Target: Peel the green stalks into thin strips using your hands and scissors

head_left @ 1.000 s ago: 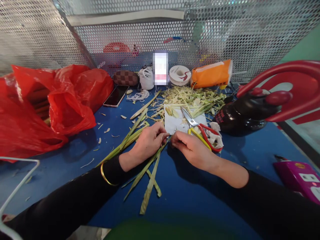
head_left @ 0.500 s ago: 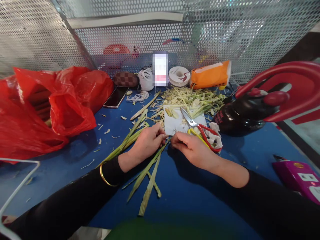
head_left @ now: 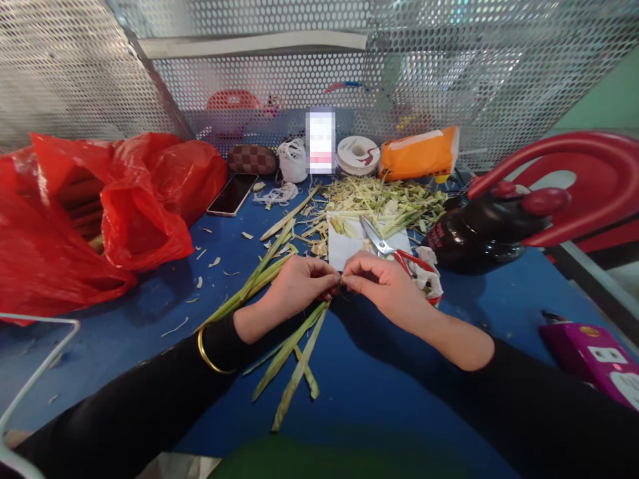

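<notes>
Long green-yellow leaf strips fan out over the blue table, their narrow end running up under the fingers of my left hand. That hand is closed in a pinch around this end. Fingertip to fingertip with it, my right hand is pinched too; what lies between its thumb and finger is too small to make out. More long leaf strips lie beneath and beyond my left wrist. Scissors with red handles rest on a white sheet just beyond my right hand, which partly hides them.
Leaf scraps are heaped at the back, by a ribbon spool, an orange packet and a lit phone. Red plastic bags stand left. On the right are a dark red-handled jug and a purple box.
My two hands have come together, and their fingertips now meet at the strips' narrow end. The right hand has shifted slightly up and left. The view has tilted a little.
</notes>
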The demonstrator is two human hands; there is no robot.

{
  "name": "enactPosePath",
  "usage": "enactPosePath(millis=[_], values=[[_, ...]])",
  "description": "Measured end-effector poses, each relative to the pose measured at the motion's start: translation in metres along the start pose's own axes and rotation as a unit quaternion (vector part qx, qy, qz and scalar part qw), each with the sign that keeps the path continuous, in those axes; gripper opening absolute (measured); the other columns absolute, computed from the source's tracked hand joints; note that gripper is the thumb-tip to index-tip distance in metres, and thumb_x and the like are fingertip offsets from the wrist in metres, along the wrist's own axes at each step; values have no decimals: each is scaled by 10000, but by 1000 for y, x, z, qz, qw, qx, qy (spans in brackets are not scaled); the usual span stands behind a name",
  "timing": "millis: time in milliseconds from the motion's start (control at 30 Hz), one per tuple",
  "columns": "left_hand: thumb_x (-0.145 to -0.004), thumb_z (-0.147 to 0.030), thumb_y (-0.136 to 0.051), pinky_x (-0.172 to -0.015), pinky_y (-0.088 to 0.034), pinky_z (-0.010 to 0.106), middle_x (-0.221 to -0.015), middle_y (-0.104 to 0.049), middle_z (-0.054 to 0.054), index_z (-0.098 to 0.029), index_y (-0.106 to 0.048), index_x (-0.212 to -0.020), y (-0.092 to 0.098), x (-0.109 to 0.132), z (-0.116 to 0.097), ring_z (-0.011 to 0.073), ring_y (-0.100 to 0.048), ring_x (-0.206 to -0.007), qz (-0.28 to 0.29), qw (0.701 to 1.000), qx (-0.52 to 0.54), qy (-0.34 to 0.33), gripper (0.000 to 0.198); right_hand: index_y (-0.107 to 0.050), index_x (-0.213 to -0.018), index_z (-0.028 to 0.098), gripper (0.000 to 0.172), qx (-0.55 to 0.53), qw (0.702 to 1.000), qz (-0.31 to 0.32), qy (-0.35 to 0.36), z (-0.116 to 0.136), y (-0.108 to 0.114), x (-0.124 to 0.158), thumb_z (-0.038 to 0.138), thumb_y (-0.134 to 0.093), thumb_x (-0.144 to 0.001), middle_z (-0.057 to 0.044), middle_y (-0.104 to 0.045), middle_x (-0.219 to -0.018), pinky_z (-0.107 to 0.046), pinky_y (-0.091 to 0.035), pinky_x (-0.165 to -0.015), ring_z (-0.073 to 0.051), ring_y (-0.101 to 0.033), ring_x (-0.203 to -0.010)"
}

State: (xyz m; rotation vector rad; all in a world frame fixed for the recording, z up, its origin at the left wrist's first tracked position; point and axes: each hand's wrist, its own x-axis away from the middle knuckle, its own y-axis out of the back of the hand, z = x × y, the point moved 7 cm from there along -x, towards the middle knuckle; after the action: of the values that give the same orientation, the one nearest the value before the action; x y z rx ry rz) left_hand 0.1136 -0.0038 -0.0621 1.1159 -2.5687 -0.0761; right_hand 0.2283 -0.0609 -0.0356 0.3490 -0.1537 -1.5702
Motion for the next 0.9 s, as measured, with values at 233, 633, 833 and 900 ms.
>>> enactPosePath(millis=[233,633,833,900], values=[[-721,-158,-586,-604,-502,219,-686,-689,1,-169,-732,-786,-7,3,-6,103,-610,-587,61,996,-52,-37,161,-621,-689,163,136,-45,997,-23,-58,-7,-1,0,263,-620,-782,-4,-563,-705,-271,-425,-608,-130,-513,-649],[-778,-229,-605,-577,-464,200,-634,-624,-7,-135,-601,-733,-7,1,1,74,-565,-547,51,998,39,-8,104,-709,-910,204,161,135,990,9,31,-7,15,-3,140,-609,-801,-40,-597,-880,-305,-451,-694,-164,-572,-772],[-780,-232,-609,-562,-456,196,-644,-632,-6,-141,-576,-745,-10,1,2,67,-555,-536,61,997,50,-13,104,-682,-821,186,122,211,975,17,72,0,4,1,116,-584,-832,-31,-562,-830,-291,-436,-698,-157,-561,-769],[-781,-239,-610,-549,-454,195,-636,-636,-3,-143,-560,-741,-10,1,1,68,-555,-525,58,997,46,-10,116,-659,-781,181,127,217,972,1,92,4,5,2,126,-567,-848,-29,-555,-819,-288,-434,-688,-153,-558,-751]])
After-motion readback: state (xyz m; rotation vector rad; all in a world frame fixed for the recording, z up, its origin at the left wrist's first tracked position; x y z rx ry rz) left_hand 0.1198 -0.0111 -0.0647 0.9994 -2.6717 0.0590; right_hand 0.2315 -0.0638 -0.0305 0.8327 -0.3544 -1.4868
